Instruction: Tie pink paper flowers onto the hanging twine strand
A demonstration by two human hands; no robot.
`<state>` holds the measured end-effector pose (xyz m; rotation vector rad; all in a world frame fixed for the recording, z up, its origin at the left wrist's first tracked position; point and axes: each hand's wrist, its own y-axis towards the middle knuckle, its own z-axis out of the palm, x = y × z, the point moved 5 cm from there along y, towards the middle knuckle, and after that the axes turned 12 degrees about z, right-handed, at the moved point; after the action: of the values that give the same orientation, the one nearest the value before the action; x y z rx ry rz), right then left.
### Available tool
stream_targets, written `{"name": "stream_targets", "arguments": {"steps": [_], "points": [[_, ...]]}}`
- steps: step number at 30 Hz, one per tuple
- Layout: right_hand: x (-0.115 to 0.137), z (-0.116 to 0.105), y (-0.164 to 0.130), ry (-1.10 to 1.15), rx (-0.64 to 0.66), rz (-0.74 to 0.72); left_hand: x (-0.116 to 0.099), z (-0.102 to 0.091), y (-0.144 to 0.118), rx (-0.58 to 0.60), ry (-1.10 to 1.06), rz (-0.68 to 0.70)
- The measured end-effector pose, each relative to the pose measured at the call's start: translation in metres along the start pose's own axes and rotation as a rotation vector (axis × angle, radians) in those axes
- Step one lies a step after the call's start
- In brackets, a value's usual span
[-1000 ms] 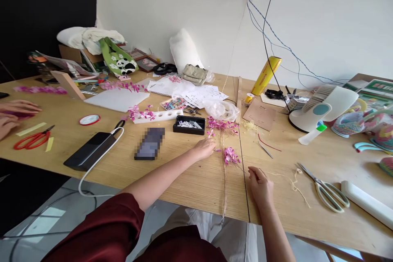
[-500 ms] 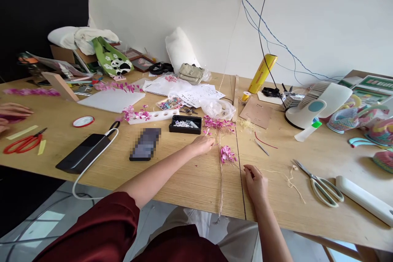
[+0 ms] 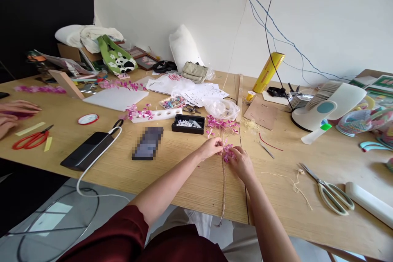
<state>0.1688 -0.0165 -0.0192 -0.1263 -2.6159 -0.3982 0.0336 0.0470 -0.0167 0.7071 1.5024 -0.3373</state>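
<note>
A twine-wrapped stem (image 3: 224,184) lies on the wooden table (image 3: 190,180) and runs off its front edge. Pink flower sprigs (image 3: 221,124) fan out at its far end, and a small pink flower cluster (image 3: 229,151) sits beside it. My left hand (image 3: 211,147) pinches the stem just left of that cluster. My right hand (image 3: 241,163) has its fingers on the cluster from the right. The two hands almost touch. Loose pale twine (image 3: 293,182) lies to the right of my right hand.
Scissors (image 3: 328,190) and a white bar (image 3: 368,204) lie at the right, a fan (image 3: 325,108) behind them. A black tray (image 3: 188,124), a phone (image 3: 147,143) and a power bank (image 3: 87,150) sit left. Another person's hands (image 3: 14,112) and red scissors (image 3: 29,140) are at far left.
My right hand has left the loose twine and moved up-left onto the pink flower cluster. My left hand shifted slightly right, closing on the stem beside it.
</note>
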Motion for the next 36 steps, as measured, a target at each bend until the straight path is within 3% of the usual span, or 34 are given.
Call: {"name": "stream_targets", "arguments": {"steps": [5,13,19,24,30,36], "points": [[-0.021,-0.001,0.004,0.023,-0.106,0.098,0.018,0.014,-0.011,-0.045,-0.474,-0.133],[-0.036,-0.017,-0.003,0.264,-0.313,0.188,0.028,0.008,-0.013,-0.142,-0.624,-0.076],[-0.017,-0.023,-0.025,0.301,-0.149,0.021,0.026,0.012,-0.014,-0.126,-0.672,-0.067],[-0.008,-0.010,-0.036,0.129,-0.043,-0.063,0.027,0.010,-0.012,-0.129,-0.763,-0.073],[-0.001,-0.004,-0.031,-0.051,-0.032,-0.042,0.023,0.013,-0.013,-0.096,-0.785,-0.093],[0.000,-0.010,-0.033,0.051,-0.043,-0.026,0.022,0.015,-0.014,-0.091,-0.767,-0.119]]}}
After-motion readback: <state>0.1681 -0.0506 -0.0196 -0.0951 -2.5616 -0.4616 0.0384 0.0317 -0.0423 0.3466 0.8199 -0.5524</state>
